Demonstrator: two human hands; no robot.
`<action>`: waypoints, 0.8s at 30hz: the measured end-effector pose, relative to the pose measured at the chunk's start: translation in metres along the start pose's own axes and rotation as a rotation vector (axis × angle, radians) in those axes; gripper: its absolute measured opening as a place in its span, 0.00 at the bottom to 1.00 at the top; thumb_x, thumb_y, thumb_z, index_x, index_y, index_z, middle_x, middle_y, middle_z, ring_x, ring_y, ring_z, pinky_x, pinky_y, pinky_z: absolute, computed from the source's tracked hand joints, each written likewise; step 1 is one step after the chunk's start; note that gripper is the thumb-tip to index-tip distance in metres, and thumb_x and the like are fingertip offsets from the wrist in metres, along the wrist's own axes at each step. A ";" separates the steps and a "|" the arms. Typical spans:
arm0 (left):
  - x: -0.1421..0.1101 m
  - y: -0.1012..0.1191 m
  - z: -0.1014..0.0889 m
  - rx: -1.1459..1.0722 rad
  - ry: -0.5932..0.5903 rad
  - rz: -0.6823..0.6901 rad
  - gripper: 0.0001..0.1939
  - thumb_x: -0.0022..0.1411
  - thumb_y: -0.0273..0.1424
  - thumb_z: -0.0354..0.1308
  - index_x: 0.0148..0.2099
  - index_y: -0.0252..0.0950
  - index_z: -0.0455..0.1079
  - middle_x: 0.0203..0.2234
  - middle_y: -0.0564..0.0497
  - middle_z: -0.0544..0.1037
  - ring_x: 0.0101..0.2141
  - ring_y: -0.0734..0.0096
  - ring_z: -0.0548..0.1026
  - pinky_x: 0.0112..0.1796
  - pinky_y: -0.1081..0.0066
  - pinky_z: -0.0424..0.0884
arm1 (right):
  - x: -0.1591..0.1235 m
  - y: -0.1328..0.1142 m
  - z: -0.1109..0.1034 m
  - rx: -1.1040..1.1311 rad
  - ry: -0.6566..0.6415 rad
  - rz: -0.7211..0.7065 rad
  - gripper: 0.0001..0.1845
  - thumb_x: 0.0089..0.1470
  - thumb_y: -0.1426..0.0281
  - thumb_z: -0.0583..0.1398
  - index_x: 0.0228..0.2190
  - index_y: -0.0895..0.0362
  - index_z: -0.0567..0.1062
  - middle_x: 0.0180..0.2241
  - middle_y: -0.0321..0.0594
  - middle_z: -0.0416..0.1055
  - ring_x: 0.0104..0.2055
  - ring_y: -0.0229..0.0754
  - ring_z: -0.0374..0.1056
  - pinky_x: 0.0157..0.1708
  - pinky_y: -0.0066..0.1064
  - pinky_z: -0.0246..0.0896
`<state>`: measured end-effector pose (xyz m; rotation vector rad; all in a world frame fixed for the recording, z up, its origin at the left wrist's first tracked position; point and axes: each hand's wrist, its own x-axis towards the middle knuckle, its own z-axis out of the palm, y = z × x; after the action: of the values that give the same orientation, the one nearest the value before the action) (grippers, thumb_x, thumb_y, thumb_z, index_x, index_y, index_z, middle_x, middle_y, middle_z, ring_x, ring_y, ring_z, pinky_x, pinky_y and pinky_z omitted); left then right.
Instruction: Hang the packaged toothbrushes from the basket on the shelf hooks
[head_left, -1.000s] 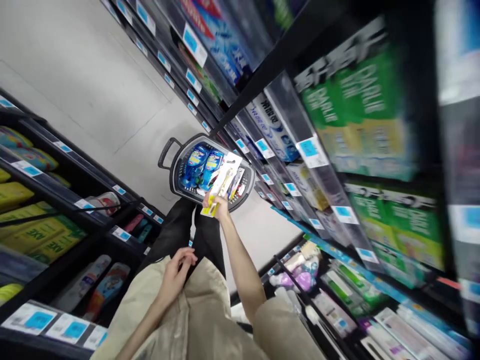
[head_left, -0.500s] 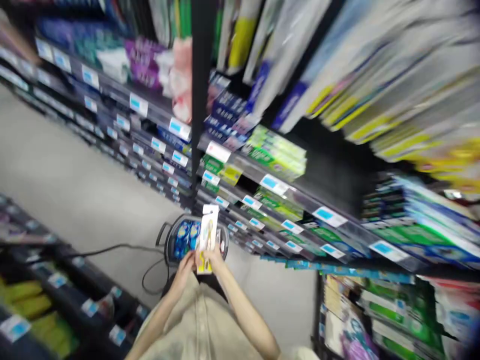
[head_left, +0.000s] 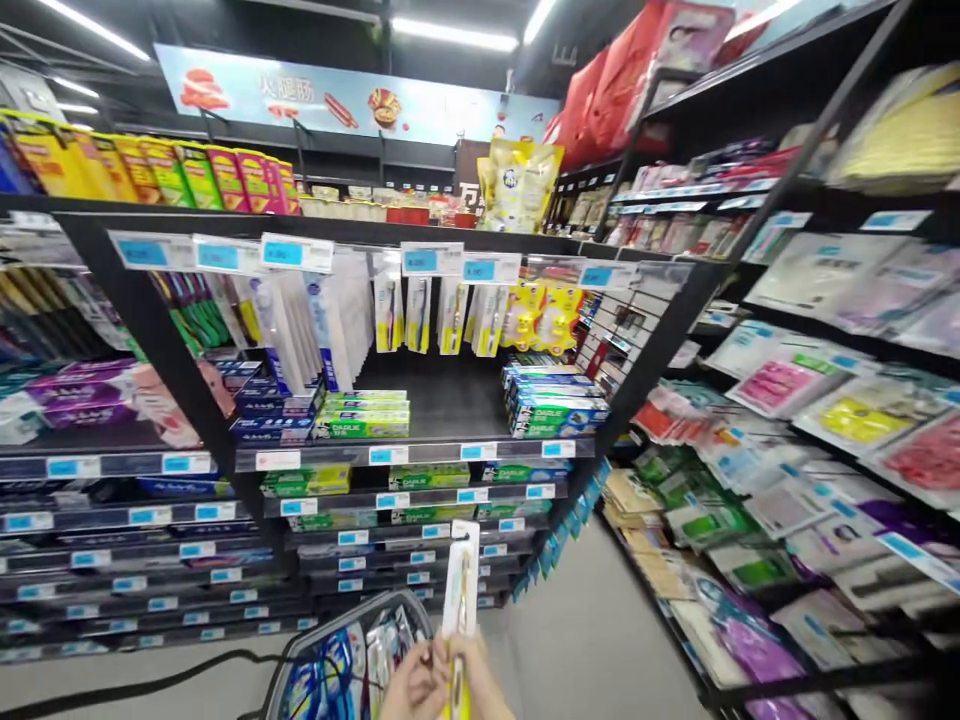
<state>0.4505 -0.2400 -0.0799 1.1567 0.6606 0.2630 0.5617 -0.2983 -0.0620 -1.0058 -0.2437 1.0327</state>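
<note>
A toothbrush pack [head_left: 460,590], a narrow white card with a yellow lower end, stands nearly upright at the bottom centre. My right hand [head_left: 478,672] is closed around its lower part. My left hand [head_left: 415,685] is closed too, its curled fingers pinching at the pack's left edge; part of that grip is hidden. Below and left of the pack is a grey shopping basket [head_left: 289,655] with blue packages [head_left: 322,680] and other packs inside. Ahead, similar toothbrush packs [head_left: 452,318] hang from hooks under price tags.
Toothpaste boxes [head_left: 364,415] lie on the shelf below the hooks, with Darlie boxes [head_left: 559,415] farther right. A rack of bagged goods [head_left: 780,385] lines the right side. A black cord [head_left: 172,680] crosses the lower left, above the floor [head_left: 600,620].
My view has swung up from the floor and basket to the shelf front. My left hand has come from my lap to the toothbrush pack, which my right hand has kept holding.
</note>
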 end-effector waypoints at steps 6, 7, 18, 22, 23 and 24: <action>-0.002 0.095 0.026 -0.010 0.067 0.245 0.37 0.45 0.46 0.76 0.53 0.37 0.68 0.23 0.56 0.77 0.27 0.66 0.79 0.34 0.67 0.75 | 0.002 -0.099 0.055 0.065 -0.170 0.059 0.15 0.38 0.55 0.60 0.24 0.53 0.69 0.14 0.33 0.58 0.17 0.39 0.56 0.15 0.29 0.53; -0.001 0.110 0.030 -0.020 0.070 0.274 0.36 0.45 0.44 0.76 0.53 0.36 0.67 0.23 0.57 0.76 0.27 0.68 0.78 0.35 0.68 0.75 | 0.003 -0.113 0.061 0.072 -0.204 0.061 0.20 0.41 0.50 0.59 0.27 0.54 0.70 0.14 0.34 0.59 0.19 0.40 0.59 0.16 0.30 0.56; -0.007 0.120 0.054 -0.044 0.274 0.441 0.33 0.52 0.45 0.72 0.54 0.37 0.66 0.46 0.41 0.81 0.46 0.55 0.81 0.45 0.63 0.79 | 0.008 -0.123 0.051 -0.042 -0.130 -0.105 0.30 0.46 0.46 0.67 0.41 0.55 0.74 0.31 0.41 0.77 0.32 0.47 0.75 0.27 0.32 0.71; -0.015 0.091 0.040 -0.068 0.352 0.333 0.31 0.46 0.48 0.75 0.47 0.36 0.71 0.31 0.50 0.80 0.36 0.60 0.81 0.39 0.68 0.78 | 0.007 -0.087 0.036 -0.120 -0.168 -0.141 0.33 0.45 0.49 0.72 0.45 0.56 0.74 0.33 0.41 0.79 0.33 0.46 0.77 0.28 0.33 0.74; -0.018 0.081 0.035 -0.064 0.361 0.308 0.31 0.45 0.48 0.76 0.44 0.36 0.73 0.25 0.53 0.77 0.32 0.63 0.80 0.37 0.70 0.76 | 0.008 -0.084 0.033 -0.118 -0.165 -0.156 0.34 0.46 0.48 0.71 0.47 0.57 0.73 0.32 0.41 0.79 0.32 0.46 0.77 0.27 0.33 0.74; -0.023 0.070 0.029 -0.063 0.391 0.291 0.30 0.44 0.50 0.76 0.42 0.36 0.74 0.21 0.56 0.74 0.27 0.67 0.77 0.33 0.72 0.75 | 0.010 -0.086 0.029 -0.110 -0.144 -0.184 0.36 0.48 0.48 0.70 0.50 0.56 0.72 0.32 0.41 0.79 0.31 0.46 0.78 0.26 0.33 0.74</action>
<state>0.4602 -0.2458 -0.0014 1.1497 0.8171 0.7653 0.6007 -0.2850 0.0192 -0.9890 -0.5073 0.9323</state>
